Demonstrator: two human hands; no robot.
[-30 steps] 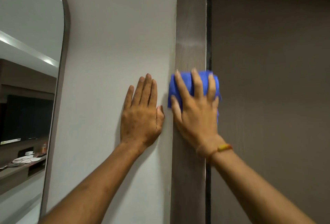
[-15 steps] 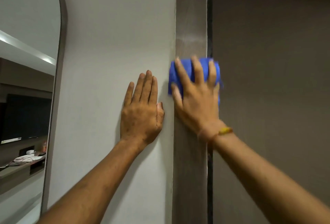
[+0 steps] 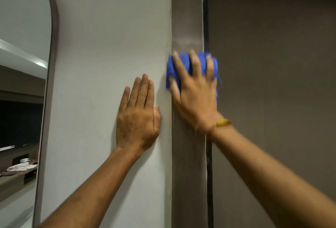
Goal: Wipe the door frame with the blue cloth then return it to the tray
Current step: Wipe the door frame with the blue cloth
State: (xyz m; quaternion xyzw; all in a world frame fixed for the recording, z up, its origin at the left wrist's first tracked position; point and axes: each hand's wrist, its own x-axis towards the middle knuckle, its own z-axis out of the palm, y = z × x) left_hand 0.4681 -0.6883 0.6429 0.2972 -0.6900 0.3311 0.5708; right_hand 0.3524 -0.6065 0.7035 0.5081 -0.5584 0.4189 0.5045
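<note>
Room: a pale wall (image 3: 109, 46) fills the head view, with an arched mirror (image 3: 23, 82) at far left and a dark door (image 3: 272, 82) at right.
Frame: the brown frame (image 3: 187, 9) runs upright between wall and door.
Cloth: the blue cloth (image 3: 181, 62) lies flat on the frame, wrapping a little round both edges, under the right hand.
Right hand: the right hand (image 3: 194, 93) presses the cloth with spread fingers; a flat-palm hold, not a closed grip. It is blurred, so likely mid-stroke.
Left hand: the left hand (image 3: 138, 117) is open and empty, flat on the wall just left of the frame.
Handling: the cloth looks soft, light and limp; palm pressure suits wiping, and pinching a bunched edge would suit carrying.
Tray: not in view.
Stage: wiping, by my judgement; return not yet begun.
</note>
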